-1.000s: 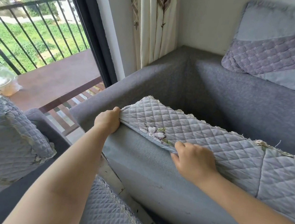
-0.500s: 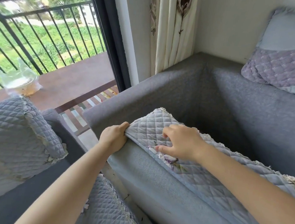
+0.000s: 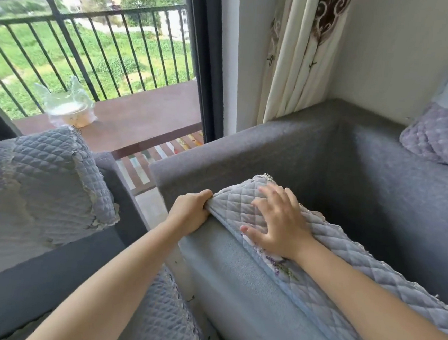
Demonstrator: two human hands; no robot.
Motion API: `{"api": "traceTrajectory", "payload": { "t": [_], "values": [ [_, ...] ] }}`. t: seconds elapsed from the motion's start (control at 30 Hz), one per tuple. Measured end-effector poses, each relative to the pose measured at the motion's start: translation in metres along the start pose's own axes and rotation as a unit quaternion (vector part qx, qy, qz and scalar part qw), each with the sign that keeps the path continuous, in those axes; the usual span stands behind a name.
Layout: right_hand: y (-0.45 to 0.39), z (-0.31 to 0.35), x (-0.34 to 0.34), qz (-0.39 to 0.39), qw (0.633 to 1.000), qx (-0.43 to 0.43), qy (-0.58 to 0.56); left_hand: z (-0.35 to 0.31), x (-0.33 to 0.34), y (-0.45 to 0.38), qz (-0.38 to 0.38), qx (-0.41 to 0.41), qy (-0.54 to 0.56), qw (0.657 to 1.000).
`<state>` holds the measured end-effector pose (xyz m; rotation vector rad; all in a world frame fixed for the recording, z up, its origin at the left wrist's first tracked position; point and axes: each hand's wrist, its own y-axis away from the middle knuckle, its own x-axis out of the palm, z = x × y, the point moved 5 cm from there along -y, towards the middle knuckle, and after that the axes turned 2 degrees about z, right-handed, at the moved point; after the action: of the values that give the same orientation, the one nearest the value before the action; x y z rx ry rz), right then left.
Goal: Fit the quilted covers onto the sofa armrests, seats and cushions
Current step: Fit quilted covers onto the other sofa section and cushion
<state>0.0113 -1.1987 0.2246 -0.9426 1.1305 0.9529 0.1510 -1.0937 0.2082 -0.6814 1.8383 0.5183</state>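
Note:
A grey-blue quilted cover point(image 3: 342, 257) with a lace edge and a flower print lies along the top of the grey sofa armrest point(image 3: 238, 275). My left hand point(image 3: 190, 211) grips the cover's near-left end, fingers curled round its edge at the armrest's outer side. My right hand point(image 3: 279, 222) lies flat on top of the cover with fingers spread, pressing it onto the armrest. The far part of the armrest point(image 3: 218, 156) is bare fabric.
A second sofa point(image 3: 57, 258) at the left wears a quilted cover point(image 3: 42, 182) on its armrest. A lilac cushion point(image 3: 445, 133) leans at the back right. Behind are a curtain point(image 3: 299, 55), a balcony ledge point(image 3: 141, 117) with a plastic bag point(image 3: 67, 106), and railings.
My right hand has moved from the cover's outer side up onto its top and opened flat. My left hand keeps its grip on the end. The view has shifted to the left.

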Motion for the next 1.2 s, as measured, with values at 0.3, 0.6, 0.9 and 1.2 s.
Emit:
{"api": "traceTrajectory", "payload": {
  "t": [0.3, 0.6, 0.9, 1.2],
  "values": [
    [-0.038, 0.033, -0.011, 0.085, 0.987, -0.021, 0.131, 0.051, 0.046, 0.057, 0.150, -0.066, 0.355, 0.920],
    [-0.092, 0.066, 0.003, 0.152, 0.969, 0.024, 0.193, 0.062, 0.046, 0.053, 0.140, -0.051, 0.333, 0.931],
    [-0.099, 0.058, 0.003, 0.166, 0.978, 0.012, 0.126, 0.061, 0.063, 0.033, 0.093, -0.032, 0.324, 0.941],
    [-0.069, 0.113, 0.020, 0.180, 0.976, -0.126, 0.011, 0.059, 0.076, 0.023, 0.109, -0.072, 0.514, 0.848]
  ]
}}
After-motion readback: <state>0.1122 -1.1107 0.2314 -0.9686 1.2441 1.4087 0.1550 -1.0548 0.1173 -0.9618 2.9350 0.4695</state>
